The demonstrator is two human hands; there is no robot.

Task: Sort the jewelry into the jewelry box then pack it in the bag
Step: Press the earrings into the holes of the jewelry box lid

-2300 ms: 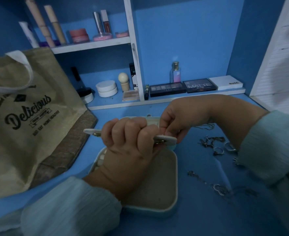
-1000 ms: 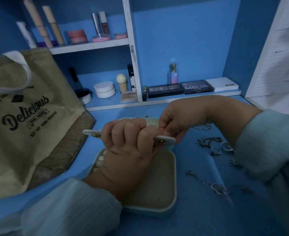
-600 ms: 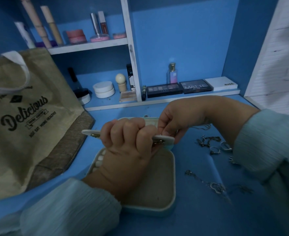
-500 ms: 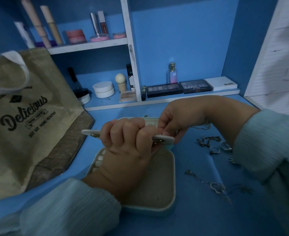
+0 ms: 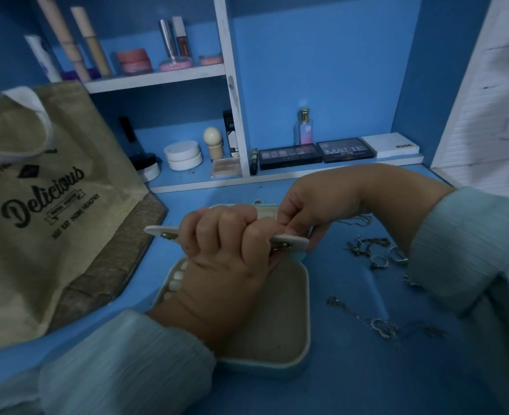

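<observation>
A pale jewelry box (image 5: 306, 310) lies open on the blue table, its beige inside bare on the right. Its lid (image 5: 157, 231) stands up, seen edge-on with gold hinges. My left hand (image 5: 226, 250) grips the lid's edge in a fist. My right hand (image 5: 316, 205) pinches the lid's right end with fingertips and thumb; anything small between them is hidden. Loose rings (image 5: 379, 260) and a chain with a pendant (image 5: 382, 327) lie to the right of the box. A jute bag (image 5: 37, 190) printed "Delicious" stands at the left.
A thin chain (image 5: 359, 220) lies behind my right wrist. Behind the table, white shelves (image 5: 157, 77) hold makeup jars, tubes, eyeshadow palettes (image 5: 346, 149) and a perfume bottle (image 5: 304, 127). A white panel (image 5: 493, 100) bounds the right side.
Both hands stay on the lid in the same grip. Only the view has drifted slightly.
</observation>
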